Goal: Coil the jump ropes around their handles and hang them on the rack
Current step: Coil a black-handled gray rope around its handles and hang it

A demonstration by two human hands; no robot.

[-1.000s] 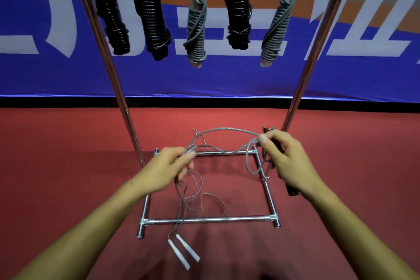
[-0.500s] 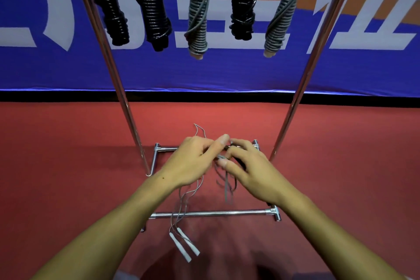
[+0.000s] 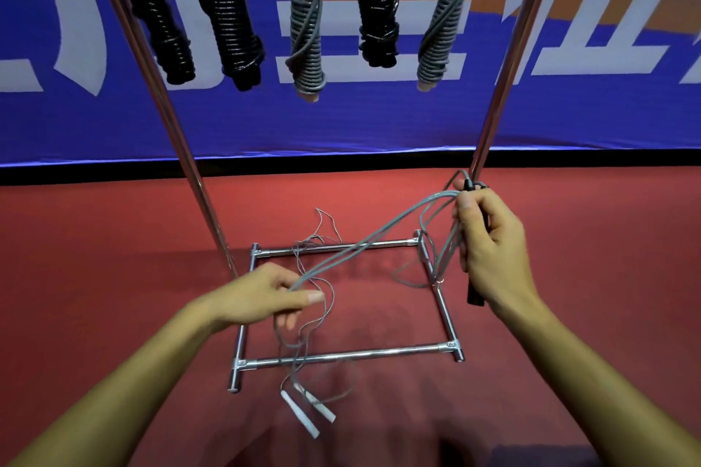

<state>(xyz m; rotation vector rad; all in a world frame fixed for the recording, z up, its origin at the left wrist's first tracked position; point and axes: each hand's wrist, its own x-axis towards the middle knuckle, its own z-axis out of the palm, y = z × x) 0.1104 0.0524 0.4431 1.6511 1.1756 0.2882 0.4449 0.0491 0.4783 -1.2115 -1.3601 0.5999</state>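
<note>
So right now my right hand [image 3: 489,243] is wrapped around a pair of slim black handles [image 3: 475,290], held near the chrome rack's [image 3: 504,61] right upright, with a few loops of thin grey rope [image 3: 364,246] already gathered at the top of the grip. My left hand [image 3: 265,296] is pinching the same strands between thumb and fingers, over the rack's square base frame, and they run fairly taut between the two hands.

Below my left hand a second thin rope with small white handles [image 3: 307,409] lies loose on the red floor [image 3: 95,258], just in front of the base. Five coiled bundles, three black [image 3: 223,15] and two grey [image 3: 307,38], already hang on the top bar.

My take on doing this wrap well: keep steady tension with the left, feed the rope across to the handles, and lay each turn snug beside the last. I'd also watch that the held rope doesn't snag the loose one on the floor or catch on a base tube.
</note>
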